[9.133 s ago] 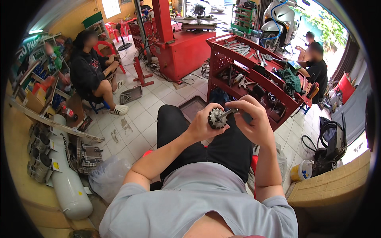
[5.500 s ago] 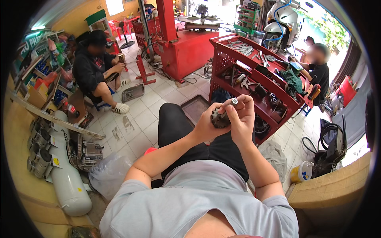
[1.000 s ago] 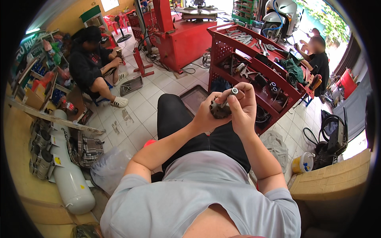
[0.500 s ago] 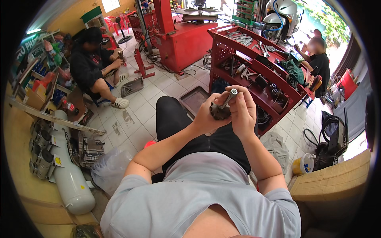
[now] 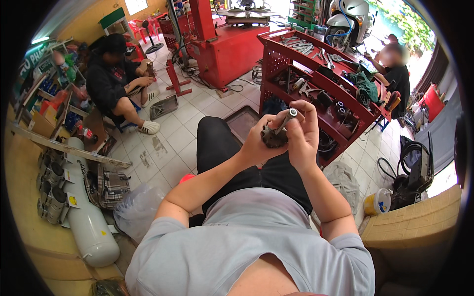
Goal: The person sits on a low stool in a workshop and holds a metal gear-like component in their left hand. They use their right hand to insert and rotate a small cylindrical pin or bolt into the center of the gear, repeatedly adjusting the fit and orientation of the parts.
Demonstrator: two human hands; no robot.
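Over my lap, my left hand [image 5: 254, 143] is closed round a dark, round metal part [image 5: 270, 139] with a notched rim. My right hand [image 5: 304, 142] pinches a slim metal rod tool [image 5: 286, 122] between thumb and fingers. Its upper end is a round, socket-like head, and its shaft slants down to the face of the round part. The lower tip is hidden, so I cannot tell whether it sits in a hole or only touches the part.
Ahead on the right stands a red tool cart [image 5: 316, 74] with wrenches [image 5: 300, 47] on top. A metal tray [image 5: 237, 123] lies on the tiles beyond my knees. A seated person [image 5: 111, 74] works at left, another [image 5: 395, 69] at right. A gas cylinder [image 5: 91, 217] lies at left.
My right fingers have shifted on the rod tool, with the index finger raised and curled above its head. The round part has moved very little.
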